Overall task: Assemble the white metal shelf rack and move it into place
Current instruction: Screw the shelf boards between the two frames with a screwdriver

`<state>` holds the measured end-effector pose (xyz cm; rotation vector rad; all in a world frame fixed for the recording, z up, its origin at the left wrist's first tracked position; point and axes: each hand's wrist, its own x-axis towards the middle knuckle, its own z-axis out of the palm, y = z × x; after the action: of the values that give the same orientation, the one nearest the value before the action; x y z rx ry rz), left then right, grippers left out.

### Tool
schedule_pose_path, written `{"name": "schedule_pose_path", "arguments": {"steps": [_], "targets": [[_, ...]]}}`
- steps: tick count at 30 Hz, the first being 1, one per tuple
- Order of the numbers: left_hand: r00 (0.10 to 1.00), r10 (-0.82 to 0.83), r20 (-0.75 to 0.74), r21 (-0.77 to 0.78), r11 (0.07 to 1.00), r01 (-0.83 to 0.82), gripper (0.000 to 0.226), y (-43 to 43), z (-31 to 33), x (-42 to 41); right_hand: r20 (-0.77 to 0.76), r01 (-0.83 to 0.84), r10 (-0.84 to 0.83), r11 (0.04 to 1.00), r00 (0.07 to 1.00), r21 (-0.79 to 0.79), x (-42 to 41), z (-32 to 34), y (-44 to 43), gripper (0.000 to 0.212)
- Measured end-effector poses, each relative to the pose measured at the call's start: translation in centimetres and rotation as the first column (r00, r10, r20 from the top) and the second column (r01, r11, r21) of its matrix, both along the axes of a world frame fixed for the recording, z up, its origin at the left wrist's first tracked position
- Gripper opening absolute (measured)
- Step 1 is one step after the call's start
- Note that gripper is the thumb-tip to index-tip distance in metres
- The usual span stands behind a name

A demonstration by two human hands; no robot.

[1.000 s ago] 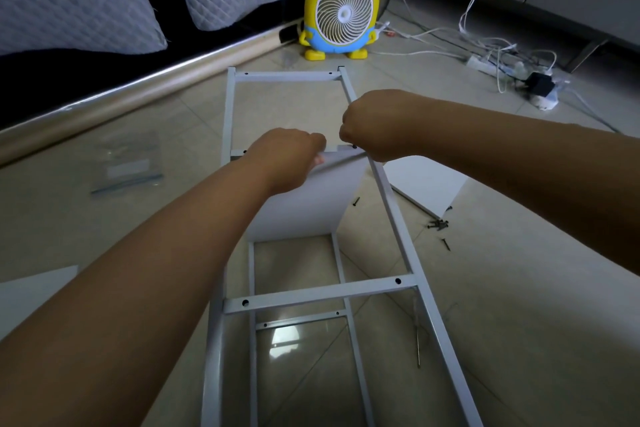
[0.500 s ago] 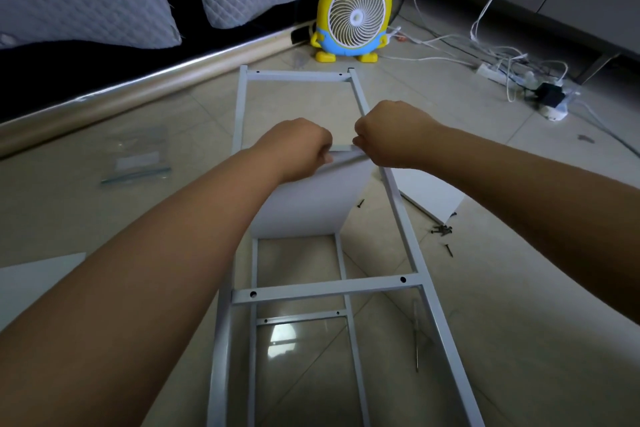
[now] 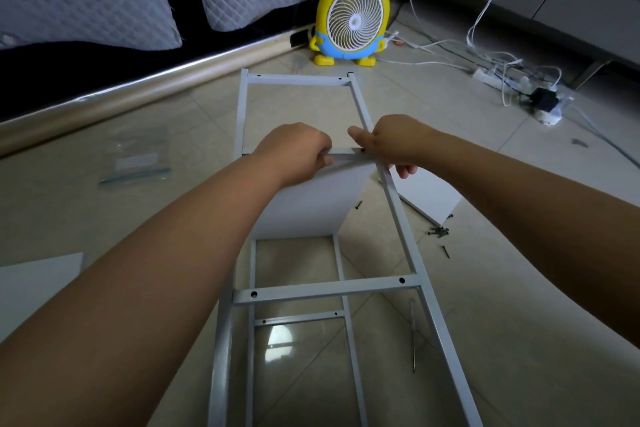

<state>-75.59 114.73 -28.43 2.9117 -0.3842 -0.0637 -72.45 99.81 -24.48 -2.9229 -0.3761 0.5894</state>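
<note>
While left grip [image 3: 294,152] clenches thin white crossbar [image 3: 341,155], right grip [image 3: 391,146] clasps white metal rack frame [image 3: 404,236]: likely light, stiff; hold rails.

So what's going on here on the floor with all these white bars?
A person is putting together a white metal frame that lies on the tiled floor. The left hand grips a crossbar, the right hand holds the frame where that bar meets the side rail, and a white panel sits just below. Loose screws and a screwdriver lie on the floor to the right.
</note>
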Motion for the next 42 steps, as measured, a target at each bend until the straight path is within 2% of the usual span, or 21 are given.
{"name": "schedule_pose_path", "arguments": {"steps": [2,4,5,7,10,15,22,26,30,32,34,36,37,40,42], "targets": [[1.0,-0.005,0.001,-0.003,1.0,0.005,0.042,0.1,0.0,0.0,0.086,-0.068,0.07,0.997,0.994,-0.024,0.3,0.8,-0.7,0.067],[1.0,-0.006,-0.001,-0.007,1.0,0.006,0.042,0.2,-0.1,0.1,0.202,-0.274,0.264,0.961,0.943,0.022,0.6,1.6,-1.9,0.039],[1.0,-0.008,-0.001,-0.003,1.0,0.008,0.042,0.2,-0.2,0.1,0.207,-0.374,0.356,0.926,0.911,0.055,0.6,2.0,-2.4,0.028],[1.0,-0.009,0.006,0.003,1.0,0.009,0.042,0.2,-0.2,0.2,0.207,-0.499,0.479,0.865,0.853,0.056,0.4,2.0,-2.9,0.029],[1.0,-0.007,0.018,0.014,1.0,0.007,0.042,0.2,-0.2,0.3,0.292,-0.542,0.528,0.839,0.797,-0.039,0.3,1.1,-2.3,0.026],[0.997,-0.025,0.073,0.027,0.999,0.023,0.033,0.1,-0.5,0.2,0.281,-0.501,0.526,0.851,0.803,-0.159,0.7,0.1,-1.3,0.025],[0.993,-0.034,0.112,0.028,0.999,0.031,0.024,0.2,-0.8,0.1,0.294,-0.384,0.447,0.889,0.845,-0.249,-0.3,-0.5,-0.2,0.028],[0.992,-0.022,0.12,0.012,1.0,0.02,0.029,0.2,-1.2,0.2,0.221,-0.211,0.268,0.945,0.938,-0.25,-0.2,-0.5,1.5,0.018],[0.991,-0.011,0.134,0.019,1.0,0.008,0.029,0.1,-1.3,-0.1,0.223,-0.125,0.137,0.99,0.965,-0.065,0.2,-0.4,1.2,0.027],[0.987,0.02,0.16,0.039,0.999,-0.027,0.027,-0.2,-1.5,-0.3,0.274,-0.08,0.057,0.994,0.96,0.073,-0.2,-0.3,-0.7,0.041],[0.97,0.069,0.231,0.077,0.993,-0.089,0.023,-0.9,-1.8,-0.9,0.331,0.034,-0.137,0.954,0.934,0.299,-1.0,-1.5,-3.6,0.047],[0.969,0.068,0.238,0.183,0.976,-0.114,0.022,-1.7,-2.1,-1.6,0.289,0.181,-0.332,0.877,0.898,0.444,-2.1,-5.0,-7.0,0.046],[0.96,0.09,0.266,0.197,0.969,-0.146,0.024,-1.8,-2.3,-1.9,0.221,0.252,-0.368,0.87,0.903,0.423,-2.9,-7.5,-8.5,0.044],[0.962,0.109,0.249,0.166,0.974,-0.154,0.019,-2.1,-2.6,-2.5,-0.082,0.331,-0.323,0.937,0.943,0.112,-5.9,-16.9,-12.2,0.036],[0.955,0.139,0.264,0.143,0.973,-0.181,0.018,-2.1,-2.4,-2.6,-0.255,0.359,-0.349,0.933,0.902,-0.006,-8.4,-21.8,-13.4,0.023]]}}
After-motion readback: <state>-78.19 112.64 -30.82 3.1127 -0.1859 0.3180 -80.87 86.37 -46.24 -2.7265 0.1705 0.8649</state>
